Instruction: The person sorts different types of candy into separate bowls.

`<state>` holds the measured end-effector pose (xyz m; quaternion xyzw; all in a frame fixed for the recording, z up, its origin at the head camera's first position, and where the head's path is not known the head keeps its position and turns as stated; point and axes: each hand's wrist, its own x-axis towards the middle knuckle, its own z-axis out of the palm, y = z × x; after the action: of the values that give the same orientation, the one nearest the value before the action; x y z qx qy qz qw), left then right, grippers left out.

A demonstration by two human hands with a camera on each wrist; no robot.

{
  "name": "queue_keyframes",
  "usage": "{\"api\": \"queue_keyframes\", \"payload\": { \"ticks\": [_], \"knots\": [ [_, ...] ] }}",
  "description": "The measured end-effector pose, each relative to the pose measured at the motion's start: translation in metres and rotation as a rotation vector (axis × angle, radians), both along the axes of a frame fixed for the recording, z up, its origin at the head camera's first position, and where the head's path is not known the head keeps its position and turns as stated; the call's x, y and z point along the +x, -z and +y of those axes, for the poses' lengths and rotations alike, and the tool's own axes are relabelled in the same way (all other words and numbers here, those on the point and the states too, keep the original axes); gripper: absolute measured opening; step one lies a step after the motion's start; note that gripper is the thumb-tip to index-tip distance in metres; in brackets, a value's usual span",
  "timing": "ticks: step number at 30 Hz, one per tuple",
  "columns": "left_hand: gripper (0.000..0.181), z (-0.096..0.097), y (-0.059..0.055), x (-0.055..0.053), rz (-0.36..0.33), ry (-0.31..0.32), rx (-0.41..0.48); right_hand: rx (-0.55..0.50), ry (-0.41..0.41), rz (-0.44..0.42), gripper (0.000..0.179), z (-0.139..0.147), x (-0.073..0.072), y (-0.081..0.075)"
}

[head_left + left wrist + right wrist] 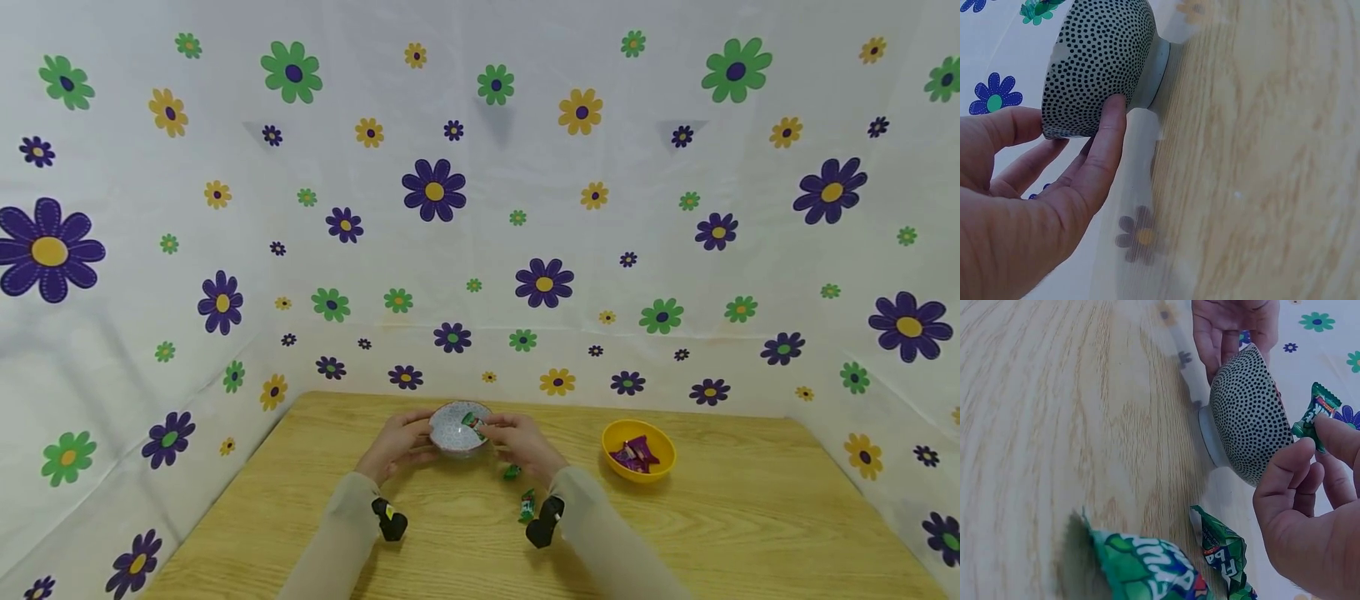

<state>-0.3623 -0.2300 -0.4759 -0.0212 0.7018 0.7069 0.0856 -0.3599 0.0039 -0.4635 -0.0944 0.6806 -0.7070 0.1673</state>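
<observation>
A bowl with a black-dotted outside and a pale speckled inside stands upright on the wooden table. My left hand grips its left side, with fingertips against the dotted wall and rim. At the right rim, my right hand pinches a green-wrapped candy between thumb and fingers, above the bowl's opening. Two more green-wrapped candies lie on the table below the right hand: one close to the bowl, the other nearer the right wrist.
To the right stands a yellow bowl with several purple-wrapped candies inside. A white flower-patterned sheet hangs behind the table and along both sides. Each wrist wears a small black camera.
</observation>
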Motion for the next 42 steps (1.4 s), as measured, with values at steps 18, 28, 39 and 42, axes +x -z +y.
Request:
{"api": "queue_keyframes", "payload": {
  "ticks": [18,28,39,42],
  "knots": [
    [0.04,0.003,0.0,-0.003,-0.005,-0.025,-0.013,0.027,0.043,0.001,0.026,0.0,-0.002,-0.001],
    [0.041,0.005,0.001,-0.003,-0.024,-0.017,-0.004,0.021,0.027,0.015,0.031,0.005,0.002,-0.001],
    [0.039,0.006,0.001,-0.003,-0.016,-0.031,-0.028,-0.01,-0.043,-0.024,0.035,0.02,0.0,0.0],
    [0.038,0.006,0.001,-0.003,-0.016,-0.044,-0.029,-0.006,-0.075,-0.032,0.036,0.026,0.0,0.0]
  ]
}}
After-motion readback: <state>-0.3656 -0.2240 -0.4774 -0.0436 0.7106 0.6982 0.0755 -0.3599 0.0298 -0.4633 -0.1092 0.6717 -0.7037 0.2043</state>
